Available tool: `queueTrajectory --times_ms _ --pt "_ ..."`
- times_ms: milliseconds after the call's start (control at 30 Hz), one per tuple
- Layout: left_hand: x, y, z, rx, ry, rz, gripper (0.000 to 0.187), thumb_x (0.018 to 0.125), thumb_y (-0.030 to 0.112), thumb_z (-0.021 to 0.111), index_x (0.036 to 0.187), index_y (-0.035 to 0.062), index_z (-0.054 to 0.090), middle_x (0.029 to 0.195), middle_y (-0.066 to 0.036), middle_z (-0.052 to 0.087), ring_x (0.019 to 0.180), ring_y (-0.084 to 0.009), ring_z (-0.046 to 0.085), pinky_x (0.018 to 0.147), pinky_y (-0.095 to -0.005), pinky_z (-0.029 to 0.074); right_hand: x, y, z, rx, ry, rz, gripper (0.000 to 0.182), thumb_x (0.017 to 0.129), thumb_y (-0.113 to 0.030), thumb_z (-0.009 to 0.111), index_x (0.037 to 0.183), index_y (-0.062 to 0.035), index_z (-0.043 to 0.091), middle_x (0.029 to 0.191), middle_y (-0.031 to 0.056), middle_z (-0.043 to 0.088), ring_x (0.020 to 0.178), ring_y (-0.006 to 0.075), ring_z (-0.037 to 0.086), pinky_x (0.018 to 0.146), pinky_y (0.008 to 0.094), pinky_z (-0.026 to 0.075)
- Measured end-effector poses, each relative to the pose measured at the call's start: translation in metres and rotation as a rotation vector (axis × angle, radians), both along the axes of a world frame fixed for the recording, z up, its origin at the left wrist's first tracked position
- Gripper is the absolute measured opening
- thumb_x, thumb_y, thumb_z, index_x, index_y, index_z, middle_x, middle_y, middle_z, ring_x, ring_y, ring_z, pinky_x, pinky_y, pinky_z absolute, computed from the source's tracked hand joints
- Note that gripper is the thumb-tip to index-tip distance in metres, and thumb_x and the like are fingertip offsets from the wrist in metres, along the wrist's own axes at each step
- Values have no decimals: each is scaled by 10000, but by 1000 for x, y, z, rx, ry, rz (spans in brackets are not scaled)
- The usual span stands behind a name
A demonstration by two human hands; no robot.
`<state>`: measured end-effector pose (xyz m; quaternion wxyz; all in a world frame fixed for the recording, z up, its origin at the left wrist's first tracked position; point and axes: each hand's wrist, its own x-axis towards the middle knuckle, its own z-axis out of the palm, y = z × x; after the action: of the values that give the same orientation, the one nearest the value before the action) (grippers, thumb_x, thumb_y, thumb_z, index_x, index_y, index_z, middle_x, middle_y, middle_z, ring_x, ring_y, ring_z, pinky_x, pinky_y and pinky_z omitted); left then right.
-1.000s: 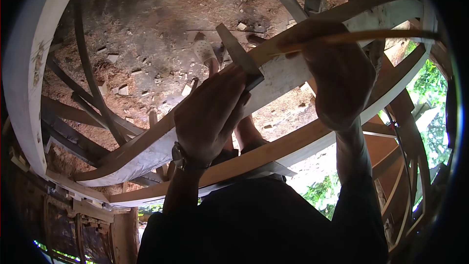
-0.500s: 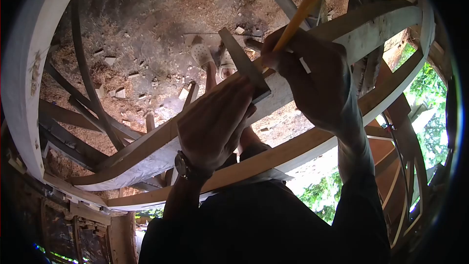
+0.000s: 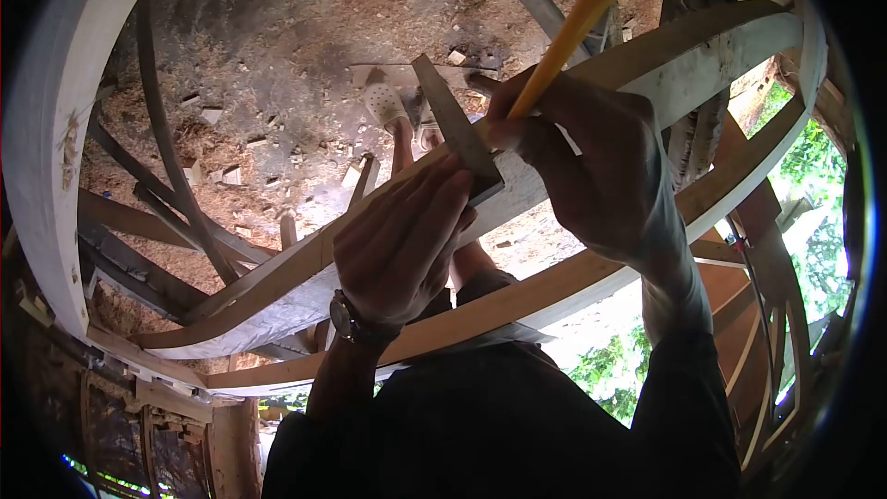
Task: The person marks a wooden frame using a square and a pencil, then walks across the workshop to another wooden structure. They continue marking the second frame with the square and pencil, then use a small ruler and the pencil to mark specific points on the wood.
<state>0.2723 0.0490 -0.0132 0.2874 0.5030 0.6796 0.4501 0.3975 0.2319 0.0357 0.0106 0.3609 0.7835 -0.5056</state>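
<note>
A yellow pencil [image 3: 568, 37] is pinched in the fingers of my right hand [image 3: 605, 166], its metal-capped end pointing up and away. Its tip is hidden behind the fingers, close to a short flat wooden strip [image 3: 445, 111]. That strip lies crosswise over a long curved wooden beam [image 3: 268, 303]. My left hand [image 3: 397, 245], with a watch [image 3: 342, 316] on the wrist, grips the near end of the strip and presses it against the beam, fingers together.
A second curved beam [image 3: 527, 303] runs nearer my body. At far left rises a broad pale curved timber [image 3: 55, 139]. Dark bent slats [image 3: 162, 129] cross below it. Wood chips and shavings litter the ground [image 3: 277, 46], where feet in light clogs [image 3: 381, 103] stand.
The pencil and my right hand have shifted slightly, showing more of the pencil's metal end. The strip and my left hand have moved very little.
</note>
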Motion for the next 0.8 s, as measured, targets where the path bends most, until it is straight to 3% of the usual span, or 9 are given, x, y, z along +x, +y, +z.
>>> queueTrajectory --times_ms 200,333,467,733,800 --pt "-1 0 0 -7 0 -3 302 891 44 844 1177 -37 786 1131 -220 805 1063 -351 804 904 -430 674 -3 6 4 -64 -29 20 120 1007 -77 719 1036 38 735 913 160 781 851 257 791 793 361 602" --pt "0 0 -1 -3 -9 2 298 894 39 842 1175 -39 786 1134 -223 804 1060 -351 804 904 -429 674 -6 15 12 -181 -42 -177 133 1015 -99 707 1030 27 745 889 151 779 840 229 787 767 353 593" --pt "1 -1 -2 7 -19 10 300 896 37 842 1180 -42 784 1133 -226 803 1064 -354 803 907 -430 673 -2 4 1 -30 -91 -118 128 1014 -97 703 1037 18 754 877 135 780 817 201 777 752 333 583" --pt "0 -1 1 -9 -15 -2 304 907 25 830 1199 -43 778 1153 -233 798 1088 -359 797 920 -435 670 -4 0 3 -71 -30 -100 122 1003 -86 718 1046 22 756 850 136 766 775 192 762 729 331 574" --pt "0 -2 1 -7 -14 -5 306 908 25 829 1202 -43 777 1158 -233 797 1095 -359 795 923 -433 669 -4 -4 -3 -10 41 -94 86 992 -62 730 975 19 704 773 144 709 676 254 720 624 376 533"
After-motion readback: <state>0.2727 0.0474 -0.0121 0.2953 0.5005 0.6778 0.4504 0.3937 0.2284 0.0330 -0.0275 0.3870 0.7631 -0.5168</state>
